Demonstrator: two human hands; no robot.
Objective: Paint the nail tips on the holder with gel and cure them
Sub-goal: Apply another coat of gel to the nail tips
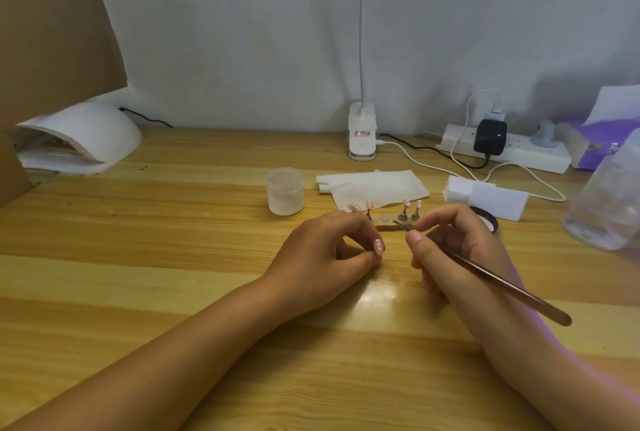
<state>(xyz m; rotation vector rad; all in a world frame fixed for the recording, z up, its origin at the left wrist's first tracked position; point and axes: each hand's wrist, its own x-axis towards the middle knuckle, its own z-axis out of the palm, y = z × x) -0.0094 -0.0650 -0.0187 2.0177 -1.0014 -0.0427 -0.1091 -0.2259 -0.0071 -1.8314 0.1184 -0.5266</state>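
- The wooden table [173, 257], in pale and darker plank stripes, runs back to a wall hung with white cloth [259, 32]; brown cardboard [52, 25] leans at the left.
- A white curing lamp [79, 136] sits at the back left with its opening facing the table.
- A desk lamp's clip base [362, 134] stands at the back centre, with a power strip [519, 153] to its right, cables looping forward.
- The holder [384, 224], a small strip at the table's middle, carries four pink nail tips [369, 204] on stands.
- Behind it lie a folded tissue [374, 186] and a frosted jar [285, 191]; a white foam block [485, 196] and a clear bottle [609, 202] sit to the right.
- The left hand [329, 254] is curled, pinching one dotted nail tip [379, 246] just in front of the holder.
- The right hand [457, 243] grips a thin brush [491, 278], whose point is near the holder.
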